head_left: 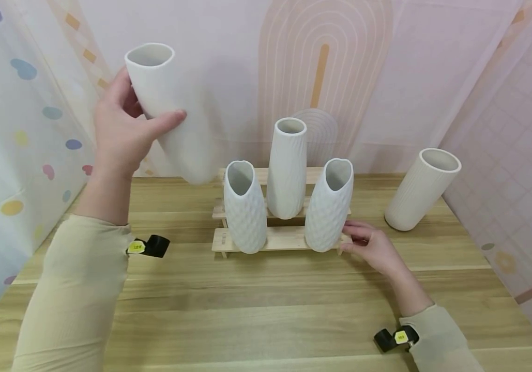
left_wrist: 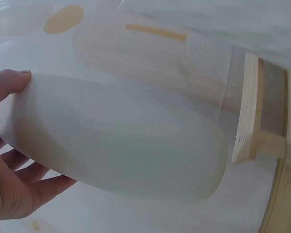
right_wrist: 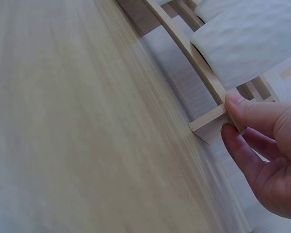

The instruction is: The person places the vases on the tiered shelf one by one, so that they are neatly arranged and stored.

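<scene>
High on the left, my left hand grips a smooth white vase round its upper part, tilted with its mouth toward the upper left. In the left wrist view the thumb lies on one side of this vase and the fingers on the other. My right hand pinches the right end of the lowest step of a wooden tiered rack; the right wrist view shows thumb and fingertips on the step's end. Two textured white vases stand on that step, and a slimmer white vase stands behind.
A ribbed white vase stands by itself on the wooden table, right of the rack. Patterned curtains hang behind the table and along both sides.
</scene>
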The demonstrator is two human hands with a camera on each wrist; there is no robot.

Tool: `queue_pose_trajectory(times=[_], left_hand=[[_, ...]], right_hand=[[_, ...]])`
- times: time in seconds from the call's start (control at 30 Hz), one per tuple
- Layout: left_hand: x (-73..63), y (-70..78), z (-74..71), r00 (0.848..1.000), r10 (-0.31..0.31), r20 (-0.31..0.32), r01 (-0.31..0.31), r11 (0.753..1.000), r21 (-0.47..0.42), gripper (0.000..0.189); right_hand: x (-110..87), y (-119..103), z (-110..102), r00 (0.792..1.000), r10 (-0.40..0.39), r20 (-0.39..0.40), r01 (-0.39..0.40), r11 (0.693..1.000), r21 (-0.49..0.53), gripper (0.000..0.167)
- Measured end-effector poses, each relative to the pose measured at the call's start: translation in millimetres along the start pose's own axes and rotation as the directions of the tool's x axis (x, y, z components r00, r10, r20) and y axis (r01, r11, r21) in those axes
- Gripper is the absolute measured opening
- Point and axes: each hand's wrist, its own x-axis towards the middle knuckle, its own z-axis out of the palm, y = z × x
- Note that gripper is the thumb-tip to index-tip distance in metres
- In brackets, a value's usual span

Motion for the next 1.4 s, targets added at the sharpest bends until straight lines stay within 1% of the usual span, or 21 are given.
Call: queue_pose_trajectory(times=[0.13,0.27,0.33,0.53,0.63,0.73,0.97,1.2,1.4], left_hand=[[0.0,-1.3,12.4,1.000,0.017,0.010,-0.017,1.000,-0.004,0.067],[0.6,-3.2,24.1,1.000,-0.011,0.014,0.012,0.999,-0.052,0.067],[0.9,-3.9,29.7,1.000,-0.015,0.016,0.016,0.997,-0.072,0.067],[1.7,-3.9,44.6,0.999,-0.018,0.028,0.020,0.997,-0.081,0.069],[2.6,-6.5,50.2,0.999,-0.014,0.031,0.017,0.997,-0.078,0.069],[3.0,-10.1,54.6,0.999,-0.012,0.039,0.014,0.998,-0.066,0.069],[3.4,-16.4,60.2,0.999,-0.031,0.044,0.033,0.998,-0.052,0.068],[5.3,-20.0,63.6,0.997,-0.064,0.046,0.066,0.997,-0.048,0.070],[10.1,-19.3,66.2,0.993,-0.099,0.069,0.101,0.994,-0.031,0.072]], right_hand=[[-0.3,-0.3,-1.0,1.000,0.004,0.000,-0.004,1.000,0.002,0.041],[-0.4,0.1,-1.6,1.000,0.003,-0.001,-0.003,1.000,0.007,0.041],[-0.5,0.1,-1.6,1.000,0.000,0.000,0.000,1.000,0.009,0.041],[-0.6,0.2,-1.4,1.000,-0.003,0.000,0.003,1.000,0.007,0.041],[-0.4,-0.2,-0.9,1.000,-0.004,-0.001,0.004,1.000,0.001,0.041],[-0.3,-0.5,-0.6,1.000,-0.004,0.000,0.004,1.000,0.002,0.041],[-0.6,-1.2,-0.6,1.000,0.005,0.000,-0.005,1.000,0.006,0.041],[-0.4,-0.6,-0.2,1.000,0.006,0.005,-0.006,1.000,0.008,0.041],[0.5,0.5,0.1,1.000,-0.002,0.006,0.002,1.000,0.006,0.041]])
